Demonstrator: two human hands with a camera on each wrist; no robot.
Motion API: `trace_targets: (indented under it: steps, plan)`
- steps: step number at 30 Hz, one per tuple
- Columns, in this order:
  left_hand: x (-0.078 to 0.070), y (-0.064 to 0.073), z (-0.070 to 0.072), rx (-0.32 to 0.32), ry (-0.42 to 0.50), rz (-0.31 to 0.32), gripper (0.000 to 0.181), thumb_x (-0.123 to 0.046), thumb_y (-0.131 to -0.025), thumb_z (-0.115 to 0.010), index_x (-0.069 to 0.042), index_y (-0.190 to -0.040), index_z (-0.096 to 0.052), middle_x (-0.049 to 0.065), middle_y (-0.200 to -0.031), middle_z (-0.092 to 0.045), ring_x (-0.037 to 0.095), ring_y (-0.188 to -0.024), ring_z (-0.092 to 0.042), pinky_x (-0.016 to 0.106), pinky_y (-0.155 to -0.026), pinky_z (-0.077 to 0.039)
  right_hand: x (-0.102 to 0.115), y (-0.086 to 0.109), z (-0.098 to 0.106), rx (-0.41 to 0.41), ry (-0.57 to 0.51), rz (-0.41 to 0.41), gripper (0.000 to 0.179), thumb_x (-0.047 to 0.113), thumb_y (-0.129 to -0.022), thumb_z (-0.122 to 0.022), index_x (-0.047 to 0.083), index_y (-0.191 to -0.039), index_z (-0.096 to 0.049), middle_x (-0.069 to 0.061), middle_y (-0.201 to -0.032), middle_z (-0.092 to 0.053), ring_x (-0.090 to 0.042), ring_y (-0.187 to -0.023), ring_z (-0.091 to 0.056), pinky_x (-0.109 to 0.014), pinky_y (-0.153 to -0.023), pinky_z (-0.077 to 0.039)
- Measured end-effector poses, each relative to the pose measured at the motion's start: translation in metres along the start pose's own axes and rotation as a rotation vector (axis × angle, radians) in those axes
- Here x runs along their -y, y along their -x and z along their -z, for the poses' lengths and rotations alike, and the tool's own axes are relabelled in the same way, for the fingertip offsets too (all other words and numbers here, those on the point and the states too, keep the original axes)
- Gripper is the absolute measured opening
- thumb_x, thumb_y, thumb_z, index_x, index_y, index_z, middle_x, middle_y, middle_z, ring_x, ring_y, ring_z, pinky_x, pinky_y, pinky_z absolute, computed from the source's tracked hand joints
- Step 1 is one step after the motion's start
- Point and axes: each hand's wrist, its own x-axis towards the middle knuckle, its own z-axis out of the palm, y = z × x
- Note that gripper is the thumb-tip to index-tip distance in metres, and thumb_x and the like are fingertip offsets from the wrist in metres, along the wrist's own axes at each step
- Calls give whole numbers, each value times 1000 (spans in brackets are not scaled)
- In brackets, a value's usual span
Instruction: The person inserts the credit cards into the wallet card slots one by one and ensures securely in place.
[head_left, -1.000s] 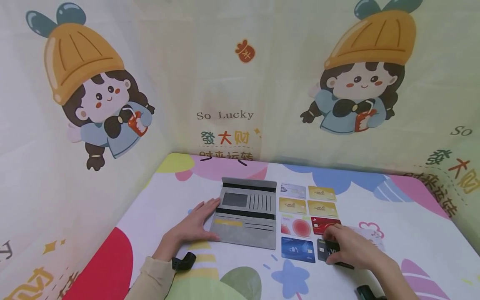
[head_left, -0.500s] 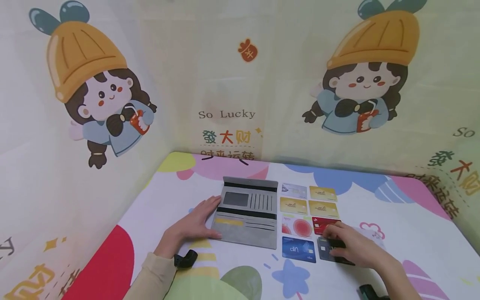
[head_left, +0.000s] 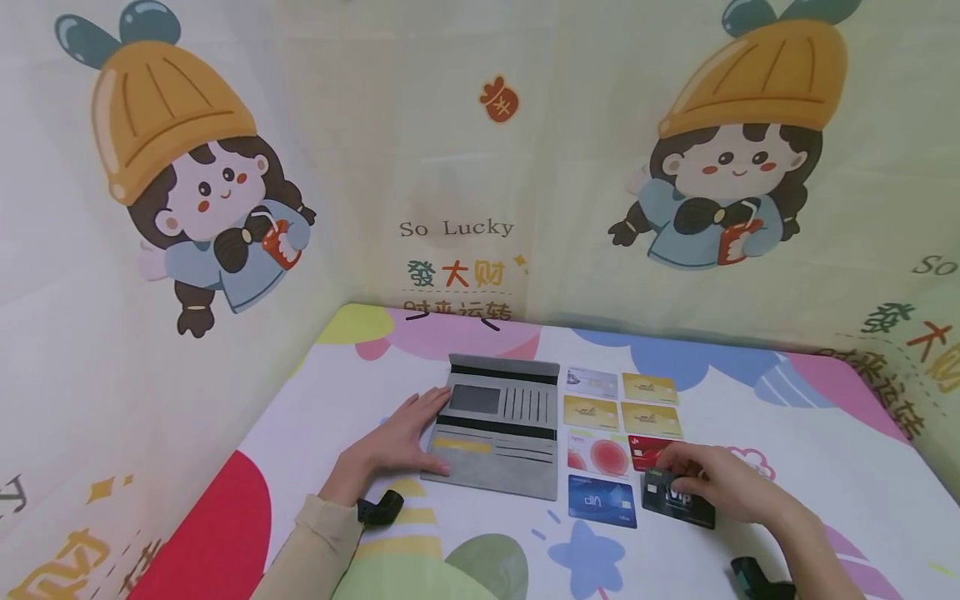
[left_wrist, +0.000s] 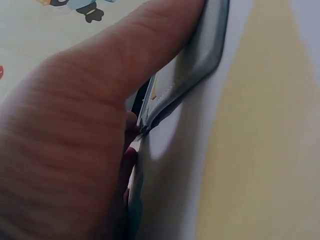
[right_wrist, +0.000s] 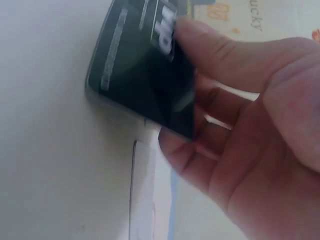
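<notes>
Wallet (head_left: 498, 429) of grey, suede-like material lies open and flat near the middle of the tabletop (head_left: 787, 417), a rounded slab under a smooth cloth printed with bright cartoon shapes; its far half carries a dark window pocket and a row of narrow upright card slots, its near half long horizontal slots, one with a yellow card edge showing; the left hand (head_left: 393, 446) lies flat along the wallet's left edge, fingers straight, thumb pressing on the near-left corner, where the left wrist view shows the rounded stitched rim under the thumb; just right of the wallet, thin glossy rectangular cards lie in two columns: a pale grey card (head_left: 592, 382), three gold cards (head_left: 650, 387), a white card with red circles (head_left: 597, 454), a blue card (head_left: 602, 501) and a red card (head_left: 649, 451) partly under the fingers; at the near right, the right hand (head_left: 720, 483) curls its fingers and thumb round a black card (head_left: 677, 500) with pale lettering, its left end just clear of the cloth.
</notes>
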Motion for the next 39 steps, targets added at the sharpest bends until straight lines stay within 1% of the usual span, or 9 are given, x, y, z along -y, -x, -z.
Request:
trace_targets:
  steps: [6, 9, 12, 19, 24, 27, 29, 36, 39]
  plan:
    - [-1, -1, -1, -21, -5, 6, 117, -64, -71, -82, -5, -159, -30, 8, -165, -25, 27, -152, -18, 46, -122, -8, -4, -9, 9, 9, -73, 16, 18, 19, -93, -74, 14, -108, -66, 4, -94, -61, -12, -86, -56, -23, -75, -52]
    - [-2, 0, 0, -30, 7, -1, 115, -62, -72, -83, -5, -158, -31, 10, -164, -26, 29, -151, -20, 48, -122, -9, -4, -14, 11, 9, -112, 54, 17, 17, -94, -73, 13, -110, -66, 3, -96, -62, -12, -86, -56, -24, -76, -51]
    - [-3, 1, 0, -35, 12, -4, 115, -61, -71, -83, -4, -157, -32, 11, -164, -27, 30, -151, -21, 49, -122, -10, -1, -21, 11, -2, -118, 72, 18, 16, -94, -72, 12, -111, -67, 1, -98, -63, -13, -86, -56, -24, -77, -52]
    - [-5, 1, 0, -33, 19, 29, 116, -62, -70, -82, -6, -158, -31, 9, -165, -25, 29, -151, -20, 50, -122, -9, 13, -44, 11, -58, -78, 94, 19, 16, -94, -73, 15, -112, -68, 2, -98, -66, -18, -87, -58, -28, -80, -51]
    - [-5, 0, -1, -42, 27, -8, 114, -60, -72, -83, -3, -157, -33, 13, -164, -27, 33, -150, -22, 54, -121, -12, 25, -63, 7, -119, -74, 96, 21, 16, -94, -74, 16, -114, -69, 2, -101, -67, -21, -92, -59, -37, -86, -55]
    - [-5, 0, -1, -41, 27, -22, 113, -59, -73, -83, -1, -156, -33, 14, -163, -27, 33, -150, -22, 53, -121, -12, 36, -75, 2, -130, -91, 78, 22, 18, -94, -74, 16, -115, -69, 0, -105, -68, -22, -96, -59, -45, -90, -56]
    - [-5, 0, -1, -42, 26, -21, 113, -59, -73, -83, -1, -156, -33, 14, -163, -27, 32, -150, -23, 52, -121, -12, 43, -84, -1, -136, -92, 81, 22, 18, -94, -73, 16, -116, -70, -1, -106, -69, -23, -96, -60, -46, -89, -56]
    - [-4, 1, -1, -28, 13, 18, 115, -62, -71, -82, -6, -158, -31, 9, -165, -25, 28, -151, -20, 48, -122, -9, 63, -110, -8, -143, -106, 147, 22, 10, -94, -72, 12, -116, -70, 0, -99, -68, -19, -87, -61, -32, -80, -57]
    - [-5, 2, -1, -33, 23, 20, 114, -61, -71, -82, -6, -158, -33, 9, -164, -26, 29, -150, -21, 49, -122, -9, 70, -118, -11, -149, -103, 168, 23, 9, -94, -73, 12, -117, -70, 3, -96, -66, -18, -84, -59, -27, -77, -56]
